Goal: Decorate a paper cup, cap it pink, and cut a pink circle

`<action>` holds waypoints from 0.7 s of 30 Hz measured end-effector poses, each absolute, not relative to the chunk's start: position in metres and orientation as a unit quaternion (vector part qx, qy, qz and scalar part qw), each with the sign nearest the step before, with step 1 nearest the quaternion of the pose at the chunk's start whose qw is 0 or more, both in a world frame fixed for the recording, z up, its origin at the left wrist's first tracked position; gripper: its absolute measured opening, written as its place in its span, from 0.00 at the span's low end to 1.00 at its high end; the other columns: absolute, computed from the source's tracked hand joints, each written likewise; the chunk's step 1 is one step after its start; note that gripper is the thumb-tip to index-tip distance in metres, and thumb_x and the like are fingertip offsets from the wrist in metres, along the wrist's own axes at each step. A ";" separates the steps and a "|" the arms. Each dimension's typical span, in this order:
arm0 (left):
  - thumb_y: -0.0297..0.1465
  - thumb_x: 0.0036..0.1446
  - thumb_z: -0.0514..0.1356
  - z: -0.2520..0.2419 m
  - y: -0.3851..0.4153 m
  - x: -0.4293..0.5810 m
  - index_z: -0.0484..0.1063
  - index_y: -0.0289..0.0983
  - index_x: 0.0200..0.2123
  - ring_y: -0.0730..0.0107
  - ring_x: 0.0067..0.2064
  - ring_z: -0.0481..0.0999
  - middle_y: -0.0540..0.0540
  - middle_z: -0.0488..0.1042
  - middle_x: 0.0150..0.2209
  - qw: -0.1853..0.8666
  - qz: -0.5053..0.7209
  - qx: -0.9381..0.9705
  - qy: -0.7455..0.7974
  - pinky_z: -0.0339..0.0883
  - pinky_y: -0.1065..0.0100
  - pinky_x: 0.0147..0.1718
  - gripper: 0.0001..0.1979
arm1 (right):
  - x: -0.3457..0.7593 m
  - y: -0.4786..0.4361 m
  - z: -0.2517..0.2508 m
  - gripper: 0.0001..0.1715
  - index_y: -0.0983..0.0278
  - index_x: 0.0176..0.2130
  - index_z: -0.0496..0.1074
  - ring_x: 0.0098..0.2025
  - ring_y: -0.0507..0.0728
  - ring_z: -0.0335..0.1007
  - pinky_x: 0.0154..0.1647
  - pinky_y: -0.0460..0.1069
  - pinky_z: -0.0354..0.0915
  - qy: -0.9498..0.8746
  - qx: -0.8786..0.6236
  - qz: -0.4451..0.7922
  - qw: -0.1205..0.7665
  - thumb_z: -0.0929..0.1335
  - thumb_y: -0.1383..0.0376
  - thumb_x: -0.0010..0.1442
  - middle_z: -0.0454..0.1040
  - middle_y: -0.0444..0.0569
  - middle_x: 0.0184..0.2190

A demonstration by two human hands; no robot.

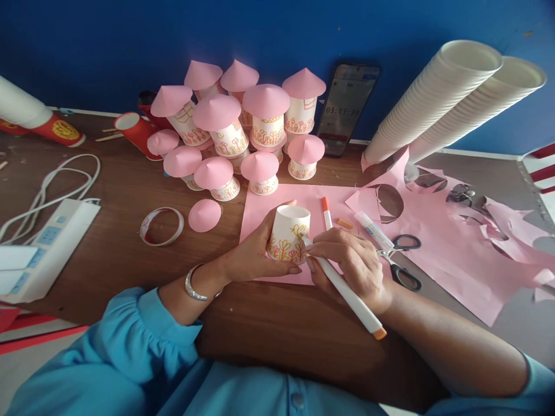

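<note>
A white paper cup [284,231] is held by my left hand [260,245], its fingers wrapped round the side and base. Red and yellow-orange flowers run along the lower part of the cup, with a yellow bird-like drawing above them. In my right hand [351,263] is a white marker [347,297] with an orange end, its tip against the cup beside the bird. Pink paper [269,202] lies under both hands. Close by rest a red-capped marker [326,212], a small orange cap [344,223], a glue stick [373,230] and black-handled scissors [405,280].
Several decorated cups with pink cone roofs [266,101] stand at the back. A phone [347,110] showing a timer leans on the blue wall. Tall cup stacks [433,98] and cut pink paper [459,271] are right. Left are a tape roll [162,226] and a power strip [56,248].
</note>
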State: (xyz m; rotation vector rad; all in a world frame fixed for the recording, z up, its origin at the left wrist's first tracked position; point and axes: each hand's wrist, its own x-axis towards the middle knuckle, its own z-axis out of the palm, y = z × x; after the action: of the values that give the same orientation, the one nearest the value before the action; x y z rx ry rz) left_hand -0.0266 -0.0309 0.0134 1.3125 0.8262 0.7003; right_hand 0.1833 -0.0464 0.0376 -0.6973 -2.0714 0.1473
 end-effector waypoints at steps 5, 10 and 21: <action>0.38 0.45 0.77 0.014 -0.031 -0.026 0.48 0.52 0.73 0.51 0.57 0.71 0.43 0.67 0.57 0.662 0.305 0.577 0.368 0.75 0.54 0.52 0.58 | 0.183 -0.045 0.035 0.11 0.64 0.45 0.69 0.30 0.55 0.76 0.30 0.49 0.73 -0.838 -0.290 0.045 0.459 0.69 0.75 0.62 0.77 0.49 0.31; 0.38 0.46 0.76 0.013 -0.030 -0.027 0.49 0.50 0.72 0.51 0.58 0.71 0.43 0.67 0.57 0.653 0.312 0.587 0.363 0.73 0.54 0.52 0.56 | 0.183 -0.045 0.033 0.12 0.65 0.45 0.69 0.30 0.55 0.76 0.30 0.50 0.73 -0.839 -0.287 0.056 0.459 0.69 0.76 0.62 0.77 0.50 0.31; 0.36 0.47 0.76 0.013 -0.030 -0.027 0.50 0.51 0.72 0.56 0.54 0.71 0.44 0.68 0.54 0.664 0.317 0.576 0.357 0.74 0.55 0.51 0.55 | 0.183 -0.047 0.037 0.13 0.63 0.45 0.68 0.29 0.54 0.75 0.29 0.49 0.72 -0.843 -0.286 0.072 0.450 0.68 0.76 0.62 0.76 0.48 0.31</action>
State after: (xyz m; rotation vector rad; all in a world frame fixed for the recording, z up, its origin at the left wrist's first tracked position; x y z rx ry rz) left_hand -0.0268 -0.0304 0.0126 1.3021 0.8061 0.7157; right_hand 0.1827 -0.0467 0.0375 -0.7081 -2.0845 0.1772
